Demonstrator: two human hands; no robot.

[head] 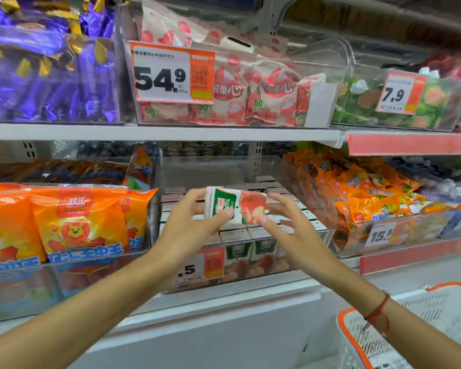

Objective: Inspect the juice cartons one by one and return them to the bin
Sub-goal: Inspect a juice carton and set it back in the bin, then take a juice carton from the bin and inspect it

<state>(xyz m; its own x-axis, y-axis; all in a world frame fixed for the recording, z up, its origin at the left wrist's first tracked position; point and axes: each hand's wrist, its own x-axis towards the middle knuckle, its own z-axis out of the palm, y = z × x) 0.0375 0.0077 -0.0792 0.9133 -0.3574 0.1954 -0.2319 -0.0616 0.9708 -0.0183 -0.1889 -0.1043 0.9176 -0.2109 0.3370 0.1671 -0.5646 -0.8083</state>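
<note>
Head view, one item in hand: a juice carton (234, 206), green and white with red fruit print, is lying on its side just below the middle of the frame, its long axis running left to right across the picture, printed face turned toward the camera. It is hanging directly above the clear bin (328, 235) at lower centre, where rows of matching cartons (240, 235) are standing upright with their tops showing. The left hand (189, 222) is coming in from the lower left and is gripping the carton's left end, thumb curled onto the front face, fingers behind its top left edge. The right hand (285, 222) is reaching from the lower right with fingers spread and loosely bent; one fingertip is touching or nearly touching the carton's lower right edge, and blur is keeping this from being settled. The left hand is judged the one carrying the load; the return is likely calling for the carton to be turned upright and lowered straight down. Outward: orange snack bags (72, 222) are filling the bin at left, an orange-rimmed basket (357, 328) is sitting at lower right.
</note>
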